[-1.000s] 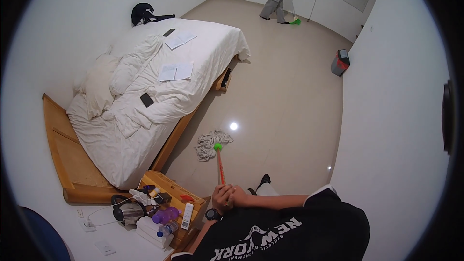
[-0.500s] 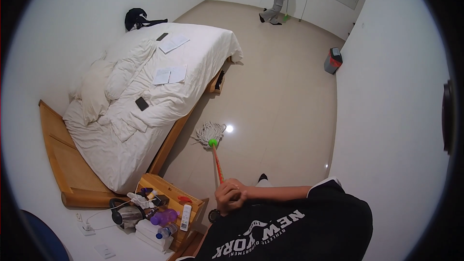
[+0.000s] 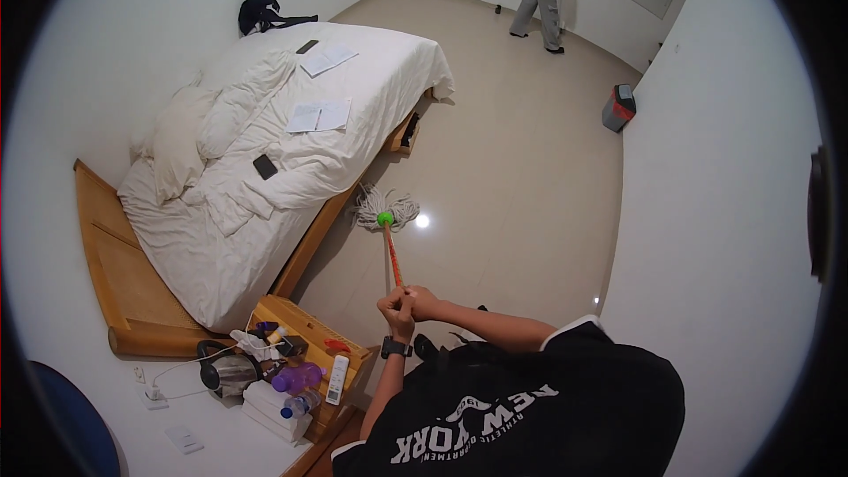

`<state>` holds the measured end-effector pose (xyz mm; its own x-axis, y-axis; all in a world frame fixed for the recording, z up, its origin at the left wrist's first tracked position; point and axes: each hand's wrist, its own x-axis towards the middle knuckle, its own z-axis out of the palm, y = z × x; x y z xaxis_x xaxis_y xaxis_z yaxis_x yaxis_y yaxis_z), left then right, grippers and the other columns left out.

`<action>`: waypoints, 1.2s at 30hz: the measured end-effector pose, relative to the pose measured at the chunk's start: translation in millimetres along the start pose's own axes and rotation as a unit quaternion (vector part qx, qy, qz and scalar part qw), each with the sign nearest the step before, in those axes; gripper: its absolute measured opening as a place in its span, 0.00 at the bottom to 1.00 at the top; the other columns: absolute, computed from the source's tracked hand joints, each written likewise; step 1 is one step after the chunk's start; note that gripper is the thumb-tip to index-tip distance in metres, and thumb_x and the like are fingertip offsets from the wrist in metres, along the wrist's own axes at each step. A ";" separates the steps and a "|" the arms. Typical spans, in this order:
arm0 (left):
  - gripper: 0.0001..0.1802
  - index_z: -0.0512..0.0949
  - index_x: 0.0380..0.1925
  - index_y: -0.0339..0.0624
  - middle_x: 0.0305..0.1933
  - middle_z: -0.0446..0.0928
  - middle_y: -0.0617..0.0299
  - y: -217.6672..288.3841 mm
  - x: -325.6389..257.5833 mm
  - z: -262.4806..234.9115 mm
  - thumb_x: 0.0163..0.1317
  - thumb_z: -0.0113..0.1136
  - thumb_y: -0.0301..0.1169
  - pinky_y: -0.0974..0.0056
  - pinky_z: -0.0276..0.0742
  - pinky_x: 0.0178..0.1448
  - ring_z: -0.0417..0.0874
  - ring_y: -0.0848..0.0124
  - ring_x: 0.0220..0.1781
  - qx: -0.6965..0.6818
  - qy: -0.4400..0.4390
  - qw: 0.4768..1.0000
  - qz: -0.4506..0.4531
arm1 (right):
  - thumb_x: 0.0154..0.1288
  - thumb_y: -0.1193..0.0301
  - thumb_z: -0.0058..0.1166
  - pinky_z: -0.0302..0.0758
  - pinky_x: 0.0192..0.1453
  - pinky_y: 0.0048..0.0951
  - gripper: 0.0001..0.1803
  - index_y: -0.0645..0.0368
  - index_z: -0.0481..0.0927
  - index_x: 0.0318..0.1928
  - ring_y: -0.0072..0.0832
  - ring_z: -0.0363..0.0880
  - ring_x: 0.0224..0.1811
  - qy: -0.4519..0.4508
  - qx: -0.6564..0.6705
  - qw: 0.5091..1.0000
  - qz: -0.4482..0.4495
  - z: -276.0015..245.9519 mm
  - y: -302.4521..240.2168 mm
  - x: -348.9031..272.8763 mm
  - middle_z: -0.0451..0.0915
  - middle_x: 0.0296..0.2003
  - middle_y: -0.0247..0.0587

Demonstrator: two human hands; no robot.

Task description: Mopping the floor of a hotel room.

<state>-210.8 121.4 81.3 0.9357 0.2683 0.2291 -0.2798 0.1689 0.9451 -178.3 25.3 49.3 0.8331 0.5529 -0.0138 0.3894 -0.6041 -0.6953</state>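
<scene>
Both my hands are closed round the orange-red handle of a string mop (image 3: pixel 394 259). My left hand (image 3: pixel 395 310), with a dark watch on its wrist, sits close beside my right hand (image 3: pixel 425 303) at the near part of the handle that shows. From there the handle runs forward to a green socket. Pale grey mop strings (image 3: pixel 403 208) spread on the tile floor next to the bed's side. The rest of the handle is hidden behind my hands and arms.
At left is a bed (image 3: pixel 336 159) with papers and phones. Near left, a wooden nightstand (image 3: pixel 358 355) bears a kettle (image 3: pixel 237 374), bottles and a remote. A bin (image 3: pixel 619 109) stands by the right wall. Another person (image 3: pixel 541 0) is at the far end.
My hands have moved forward, pushing the mop head farther away along the bed, its strings now fanned to both sides. The far person has stepped to the right.
</scene>
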 end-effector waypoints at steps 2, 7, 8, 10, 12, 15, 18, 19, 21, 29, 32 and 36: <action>0.19 0.62 0.11 0.37 0.12 0.60 0.70 41.5 -7.4 9.4 0.56 0.58 0.25 0.71 0.57 0.24 0.58 0.82 0.16 0.007 -0.063 0.997 -0.042 | 0.51 0.63 0.57 0.76 0.36 0.43 0.11 0.54 0.76 0.34 0.48 0.81 0.36 -0.033 0.023 0.999 -0.029 -11.0 -8.4 -16.2 0.81 0.32 0.45; 0.18 0.64 0.14 0.36 0.16 0.64 0.64 97.6 -34.6 19.3 0.53 0.63 0.25 0.67 0.63 0.30 0.64 0.76 0.21 0.107 -0.165 0.980 -0.006 | 0.49 0.65 0.58 0.74 0.34 0.42 0.11 0.56 0.73 0.31 0.48 0.78 0.32 0.046 0.187 0.976 -0.103 -16.3 -36.4 -67.8 0.78 0.30 0.44; 0.19 0.62 0.13 0.37 0.15 0.63 0.65 91.3 -39.8 16.6 0.54 0.63 0.24 0.68 0.62 0.28 0.62 0.77 0.19 0.138 -0.156 0.978 -0.010 | 0.49 0.65 0.58 0.74 0.34 0.41 0.11 0.56 0.73 0.31 0.48 0.78 0.32 0.013 0.132 0.987 -0.086 -13.2 -38.0 -71.6 0.77 0.30 0.44; 0.19 0.62 0.13 0.37 0.14 0.61 0.66 73.5 -36.4 16.1 0.54 0.62 0.23 0.68 0.59 0.26 0.60 0.78 0.18 0.139 -0.135 0.981 0.002 | 0.49 0.65 0.58 0.73 0.35 0.41 0.12 0.56 0.73 0.31 0.47 0.78 0.33 -0.017 0.074 0.995 -0.066 -5.6 -28.2 -70.1 0.77 0.30 0.43; 0.20 0.61 0.12 0.37 0.13 0.60 0.67 52.2 -30.3 15.5 0.54 0.62 0.21 0.68 0.56 0.24 0.58 0.79 0.17 0.143 -0.111 0.983 0.010 | 0.48 0.64 0.60 0.73 0.34 0.39 0.13 0.56 0.73 0.32 0.46 0.77 0.33 0.026 0.092 0.994 -0.052 14.3 -4.1 -52.4 0.76 0.30 0.43; 0.19 0.61 0.12 0.38 0.13 0.60 0.68 10.5 -10.2 9.3 0.54 0.61 0.21 0.69 0.54 0.22 0.58 0.82 0.17 0.151 -0.075 0.986 -0.013 | 0.48 0.62 0.62 0.73 0.36 0.38 0.15 0.57 0.73 0.32 0.44 0.77 0.34 0.084 0.116 0.989 -0.024 42.3 24.7 -24.4 0.76 0.30 0.42; 0.18 0.62 0.13 0.37 0.13 0.60 0.68 -6.8 -1.1 10.0 0.54 0.60 0.21 0.70 0.54 0.22 0.58 0.83 0.18 0.128 -0.086 0.988 -0.002 | 0.48 0.62 0.63 0.74 0.40 0.36 0.16 0.56 0.73 0.33 0.39 0.76 0.35 0.168 0.242 0.954 -0.057 33.8 26.0 -16.9 0.75 0.31 0.40; 0.17 0.63 0.14 0.37 0.13 0.61 0.69 6.8 0.0 16.5 0.54 0.60 0.21 0.70 0.55 0.22 0.59 0.83 0.18 0.121 -0.093 0.988 -0.030 | 0.48 0.62 0.63 0.74 0.40 0.36 0.16 0.56 0.73 0.33 0.39 0.76 0.35 0.171 0.244 0.953 -0.056 36.5 28.5 -20.6 0.75 0.31 0.40; 0.16 0.64 0.14 0.37 0.13 0.61 0.69 36.6 -5.5 26.9 0.54 0.59 0.21 0.71 0.56 0.23 0.59 0.83 0.18 0.117 -0.101 0.986 -0.057 | 0.50 0.64 0.62 0.72 0.45 0.33 0.15 0.56 0.73 0.36 0.35 0.75 0.40 0.099 0.252 0.962 0.026 41.5 30.9 -40.3 0.74 0.36 0.38; 0.18 0.66 0.11 0.39 0.11 0.63 0.61 86.8 -46.7 52.1 0.53 0.63 0.26 0.62 0.67 0.31 0.64 0.65 0.16 0.151 -0.235 0.956 0.089 | 0.53 0.68 0.58 0.74 0.41 0.34 0.13 0.57 0.73 0.39 0.37 0.77 0.36 0.071 0.256 0.960 -0.084 25.1 10.7 -109.7 0.77 0.33 0.40; 0.17 0.66 0.11 0.38 0.11 0.63 0.61 49.4 -44.3 43.1 0.52 0.63 0.25 0.63 0.64 0.28 0.63 0.66 0.16 0.216 -0.178 0.957 0.079 | 0.53 0.68 0.58 0.75 0.41 0.35 0.13 0.57 0.74 0.39 0.39 0.78 0.36 0.047 0.146 0.988 -0.004 40.1 30.7 -98.4 0.79 0.34 0.42; 0.16 0.67 0.11 0.36 0.11 0.64 0.60 10.0 -47.2 27.8 0.51 0.63 0.25 0.64 0.62 0.25 0.63 0.67 0.16 0.261 -0.105 0.959 0.025 | 0.52 0.62 0.60 0.76 0.41 0.36 0.15 0.56 0.75 0.38 0.39 0.79 0.37 0.063 0.199 0.978 -0.003 27.0 21.9 -74.0 0.79 0.32 0.43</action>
<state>-251.7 84.1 86.3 0.9619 0.0580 0.2670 -0.2305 -0.3524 0.9070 -242.1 -13.4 15.7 0.8825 0.4661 0.0626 0.2322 -0.3161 -0.9199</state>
